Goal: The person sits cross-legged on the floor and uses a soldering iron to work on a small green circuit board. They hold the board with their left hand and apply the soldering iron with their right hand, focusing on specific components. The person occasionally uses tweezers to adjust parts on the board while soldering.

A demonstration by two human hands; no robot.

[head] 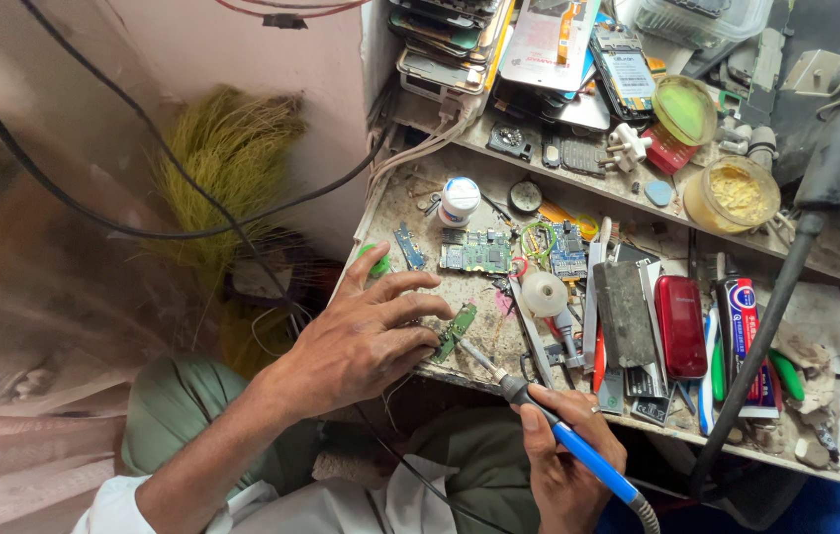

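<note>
Leftmost, the left hand (361, 341) lies spread on the cluttered surface (826, 316), its fingertips pressing down the small green circuit board (458, 331) near the front edge. That board's long axis runs diagonally, from lower left up to the right (a narrow strip, partly hidden by the fingers). Just right of it, the soldering iron (549, 420) slants up-left, its metal tip close to the board's lower end; contact cannot be told. Farther right and lower, the right hand (563, 455) is wrapped around the iron's blue handle. So the left hand is nearer the board.
</note>
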